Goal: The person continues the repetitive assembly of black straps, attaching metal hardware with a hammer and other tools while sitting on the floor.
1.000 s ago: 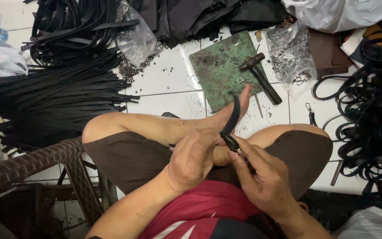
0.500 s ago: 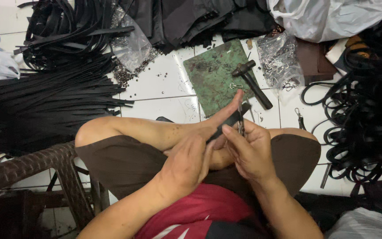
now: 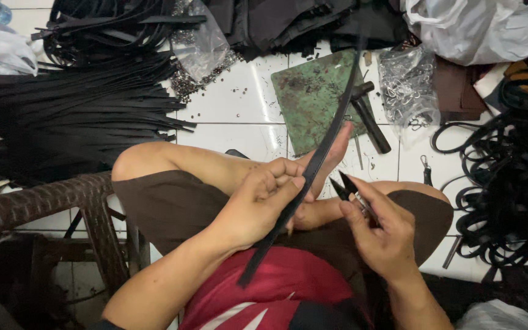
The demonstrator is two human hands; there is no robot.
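person sits cross-legged on the white tiled floor (image 3: 233,110), working in the lap. the left hand (image 3: 258,205) is closed in a fist round a long black strap (image 3: 313,165); the strap runs slantwise from below the wrist, through the fist, up past a bare foot (image 3: 331,153) and on toward the top of the view. the right hand (image 3: 383,229) is closed on a pair of small pliers (image 3: 349,190), fingers wrapped round the grips, the dark pointed tips aimed up-left, near the strap but not touching it.

judging by the pose, the strap is being held taut for the pliers to work at a spot just above the fist. to do this well, i'd say: keep the strap tight and flat, not twisted, with the fist close under the work point so it doesn't flex; bring the tips in square to the strap's edge; keep the thumb off the line of the tips.

around them: a green mat (image 3: 313,98) on the floor ahead with a hammer (image 3: 368,116) lying on it, clear bags of small metal fittings (image 3: 407,91) beside it, a heap of cut black strips (image 3: 74,116) to the left, coiled black straps (image 3: 508,177) to the right, a woven chair (image 3: 38,208) at the left knee.
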